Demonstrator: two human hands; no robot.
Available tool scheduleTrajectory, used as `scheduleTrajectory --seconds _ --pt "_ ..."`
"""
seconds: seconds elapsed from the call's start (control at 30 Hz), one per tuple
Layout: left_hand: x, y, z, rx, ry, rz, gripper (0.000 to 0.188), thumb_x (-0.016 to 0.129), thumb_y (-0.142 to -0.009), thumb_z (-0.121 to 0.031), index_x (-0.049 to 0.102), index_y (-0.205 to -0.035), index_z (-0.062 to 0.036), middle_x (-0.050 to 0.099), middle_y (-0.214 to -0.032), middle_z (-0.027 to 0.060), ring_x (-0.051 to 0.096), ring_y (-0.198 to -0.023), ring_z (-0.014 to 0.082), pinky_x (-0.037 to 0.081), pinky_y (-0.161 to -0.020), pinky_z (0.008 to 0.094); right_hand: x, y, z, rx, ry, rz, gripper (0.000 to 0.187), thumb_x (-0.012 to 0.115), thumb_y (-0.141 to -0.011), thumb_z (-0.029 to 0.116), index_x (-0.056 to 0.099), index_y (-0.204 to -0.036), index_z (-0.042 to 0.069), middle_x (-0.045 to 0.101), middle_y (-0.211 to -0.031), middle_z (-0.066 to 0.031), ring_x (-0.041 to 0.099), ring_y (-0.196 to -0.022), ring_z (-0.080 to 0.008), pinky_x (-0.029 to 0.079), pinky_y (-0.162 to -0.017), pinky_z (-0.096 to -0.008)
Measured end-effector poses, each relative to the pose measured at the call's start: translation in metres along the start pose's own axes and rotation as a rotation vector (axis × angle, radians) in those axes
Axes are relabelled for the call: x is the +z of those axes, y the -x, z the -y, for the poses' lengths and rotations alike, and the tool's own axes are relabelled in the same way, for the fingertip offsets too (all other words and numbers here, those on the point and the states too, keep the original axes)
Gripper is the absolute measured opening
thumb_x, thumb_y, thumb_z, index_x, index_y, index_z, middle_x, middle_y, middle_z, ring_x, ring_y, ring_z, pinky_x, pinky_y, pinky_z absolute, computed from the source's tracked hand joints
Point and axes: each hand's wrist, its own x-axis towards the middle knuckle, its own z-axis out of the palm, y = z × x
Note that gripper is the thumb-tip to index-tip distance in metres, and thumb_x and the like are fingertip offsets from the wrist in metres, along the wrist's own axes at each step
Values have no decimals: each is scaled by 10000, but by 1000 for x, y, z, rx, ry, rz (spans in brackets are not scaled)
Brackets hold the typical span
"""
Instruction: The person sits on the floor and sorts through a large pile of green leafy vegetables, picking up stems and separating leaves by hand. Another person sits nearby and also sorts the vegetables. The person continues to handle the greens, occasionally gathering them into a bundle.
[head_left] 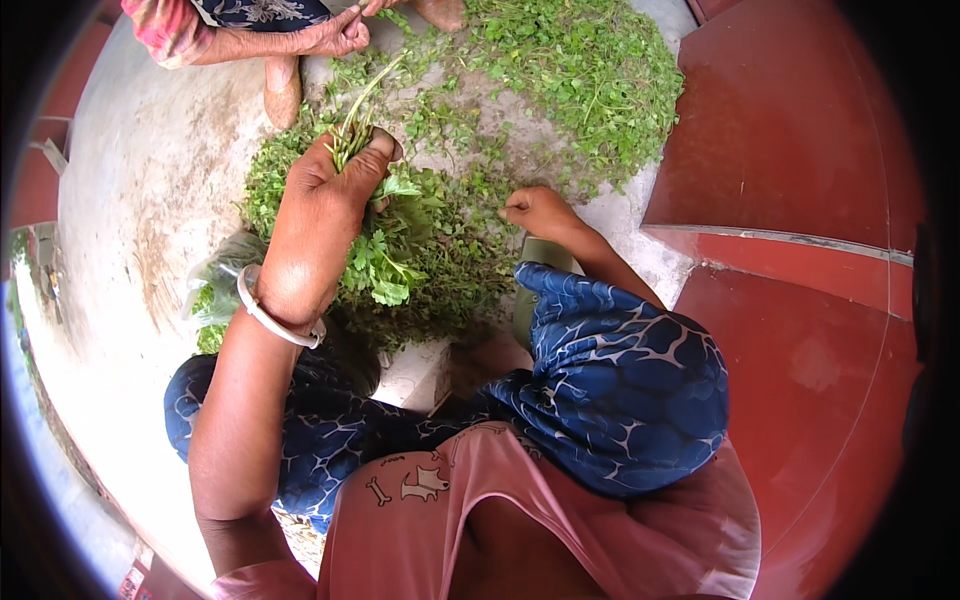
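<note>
My left hand [335, 195], with a white bangle [262, 312] at its wrist, is closed around a small bunch of leafy green stems [382, 265]. The pale stem ends stick out past the thumb, and the jagged leaves hang below the fist. Over the right part of the pile of greens [455, 215] is my right hand [540, 212], its thumb and fingers drawn together. Whatever may be between those fingertips is too small to make out.
A larger heap of greens [590, 75] spreads over the concrete floor [150, 200] at the far right. Opposite me another person's hand [340, 35] and foot [283, 95] are near the greens. A clear plastic bag [222, 275] lies by my left knee. Red panels [790, 130] stand on the right.
</note>
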Motion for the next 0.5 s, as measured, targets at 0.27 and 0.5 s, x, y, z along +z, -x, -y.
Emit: scheduleTrajectory --seconds 0.27,0.5 --pt "3 -2 5 68 -120 103 182 537 -934 -190 555 -943 -9 492 -733 -49 407 -647 42 364 -581 212 -37 3 -16 -52 586 -371 248 565 -761 76 592 -996 153 568 -1042 -124 595 -906 -317 483 -765 -416" --pt "-4 5 14 64 -118 57 182 532 -936 -185 555 -945 -5 483 -720 -53 415 -665 44 374 -593 218 -5 -29 -9 -350 699 -285 247 505 -790 75 583 -1007 163 552 -999 -131 588 -906 -328 477 -768 -407"
